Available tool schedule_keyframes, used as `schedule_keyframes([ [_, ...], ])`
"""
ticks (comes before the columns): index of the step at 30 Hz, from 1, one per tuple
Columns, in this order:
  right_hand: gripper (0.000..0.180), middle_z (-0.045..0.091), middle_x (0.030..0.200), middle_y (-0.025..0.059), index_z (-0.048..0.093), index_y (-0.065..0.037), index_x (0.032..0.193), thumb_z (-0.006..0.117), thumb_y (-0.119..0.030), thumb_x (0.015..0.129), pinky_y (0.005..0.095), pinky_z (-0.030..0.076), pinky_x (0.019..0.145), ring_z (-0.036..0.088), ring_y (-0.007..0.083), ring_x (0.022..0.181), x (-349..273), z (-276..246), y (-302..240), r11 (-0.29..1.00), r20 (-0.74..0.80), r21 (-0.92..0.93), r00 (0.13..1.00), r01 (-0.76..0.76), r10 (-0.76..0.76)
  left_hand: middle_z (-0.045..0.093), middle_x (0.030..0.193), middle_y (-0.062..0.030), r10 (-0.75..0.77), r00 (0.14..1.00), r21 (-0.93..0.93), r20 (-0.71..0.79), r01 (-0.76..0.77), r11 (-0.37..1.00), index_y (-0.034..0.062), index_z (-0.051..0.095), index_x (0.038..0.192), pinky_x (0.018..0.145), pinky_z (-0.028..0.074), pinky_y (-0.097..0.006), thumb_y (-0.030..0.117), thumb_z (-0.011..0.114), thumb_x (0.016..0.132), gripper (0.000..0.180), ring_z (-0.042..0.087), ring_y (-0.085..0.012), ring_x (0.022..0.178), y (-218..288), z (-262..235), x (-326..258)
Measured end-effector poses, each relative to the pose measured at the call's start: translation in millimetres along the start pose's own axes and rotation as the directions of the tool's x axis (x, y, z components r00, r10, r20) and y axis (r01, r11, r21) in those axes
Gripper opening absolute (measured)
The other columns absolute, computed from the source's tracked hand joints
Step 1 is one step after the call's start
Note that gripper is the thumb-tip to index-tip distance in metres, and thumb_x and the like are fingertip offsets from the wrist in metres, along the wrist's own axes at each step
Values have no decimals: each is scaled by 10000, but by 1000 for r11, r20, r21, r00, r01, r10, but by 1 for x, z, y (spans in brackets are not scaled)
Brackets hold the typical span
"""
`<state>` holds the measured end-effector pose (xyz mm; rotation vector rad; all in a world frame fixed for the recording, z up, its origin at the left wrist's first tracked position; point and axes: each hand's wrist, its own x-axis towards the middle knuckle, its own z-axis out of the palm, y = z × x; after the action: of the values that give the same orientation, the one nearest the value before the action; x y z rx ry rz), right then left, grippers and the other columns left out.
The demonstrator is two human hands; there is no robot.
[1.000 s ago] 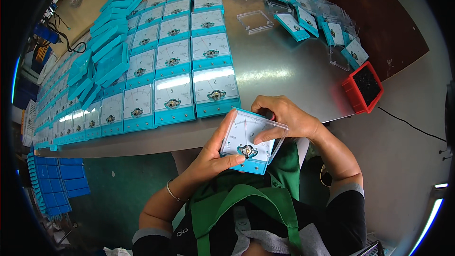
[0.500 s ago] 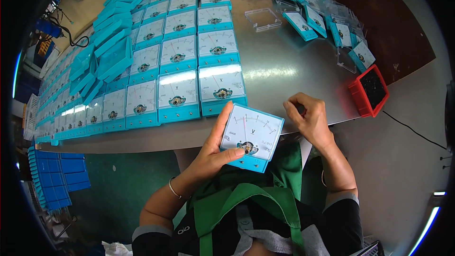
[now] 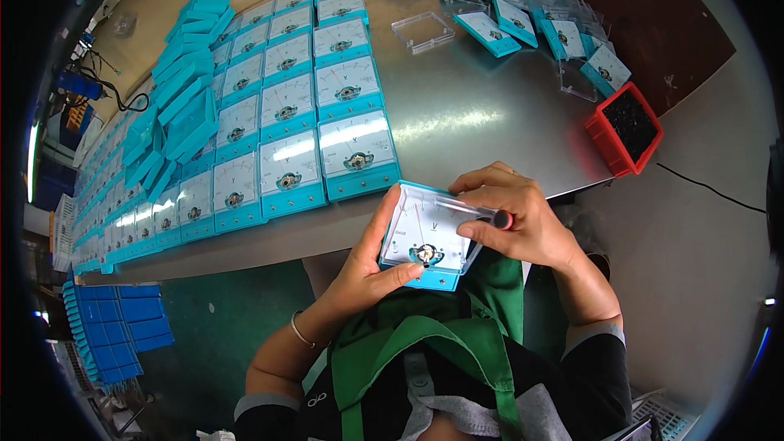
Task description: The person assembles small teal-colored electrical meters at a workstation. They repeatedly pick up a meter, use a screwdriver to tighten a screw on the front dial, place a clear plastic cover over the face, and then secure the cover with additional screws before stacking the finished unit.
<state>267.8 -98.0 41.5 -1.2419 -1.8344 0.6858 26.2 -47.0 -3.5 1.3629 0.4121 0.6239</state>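
My left hand [image 3: 371, 265] is closed round the left side of a voltmeter [image 3: 416, 233] with a white dial, thin needle and turquoise base. Its thumb lies at the lower front, by the metal movement. My right hand [image 3: 523, 216] is closed at the meter's right side, thumb and fingers at the clear cover [image 3: 472, 260]. Whether the cover is lifted off the base, I cannot tell. Tucked in the same hand is a slim screwdriver-like tool [image 3: 501, 219] with a red and dark end; its tip cannot be made out.
Rows of similar meters [image 3: 351, 139] fill the table's left, with turquoise empty cases [image 3: 192, 118] piled on them. Loose meters [image 3: 488, 33] and clear covers [image 3: 423, 33] lie at the far right. A red bin [image 3: 600, 135] of small dark parts stands at the right edge. Blue crates [image 3: 106, 322] are lower left.
My right hand has moved left and down from beside the meter onto its clear cover, and the tool in it now shows. The left hand still holds the meter; the whole view has shifted slightly.
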Motion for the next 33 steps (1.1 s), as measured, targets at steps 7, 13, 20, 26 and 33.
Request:
schedule_keyframes([
  [7,356,646,1056,110,655,-37,1091,737,-163,769,302,488,737,618,205,888,11,-12,6,925,41,332,983,-184,180,285,1494,-156,-72,988,34,139,68,997,50,206,1474,1110,219,-361,124,689,839,802,264,-231,1382,-5,-7,-5],
  [13,647,644,1028,113,572,-56,1214,827,-171,631,327,503,681,631,216,839,28,-2,7,992,263,63,961,-107,87,333,1457,-134,-141,974,37,177,137,990,60,230,1473,1077,271,-335,135,685,839,784,323,-197,1333,6,-4,-3],
  [20,434,608,695,99,581,-23,996,809,-177,660,347,449,569,605,256,613,32,20,15,991,233,17,965,-130,122,403,1384,-97,-151,975,55,160,144,988,57,254,1467,1030,328,-317,123,677,837,762,410,-161,1235,6,-3,1],
  [26,431,611,708,103,588,-31,1021,795,-165,667,323,457,576,611,235,626,28,17,20,993,255,28,961,-115,104,391,1403,-104,-144,974,42,175,138,990,51,253,1466,1037,320,-317,116,671,837,758,395,-165,1250,2,-3,1],
  [33,378,611,672,115,592,-53,1002,743,-244,713,355,478,567,617,289,594,28,18,13,991,207,-67,970,-114,125,383,1413,-114,-208,964,1,164,211,977,49,249,1467,1044,311,-321,139,680,831,773,377,-171,1271,4,-2,3],
])
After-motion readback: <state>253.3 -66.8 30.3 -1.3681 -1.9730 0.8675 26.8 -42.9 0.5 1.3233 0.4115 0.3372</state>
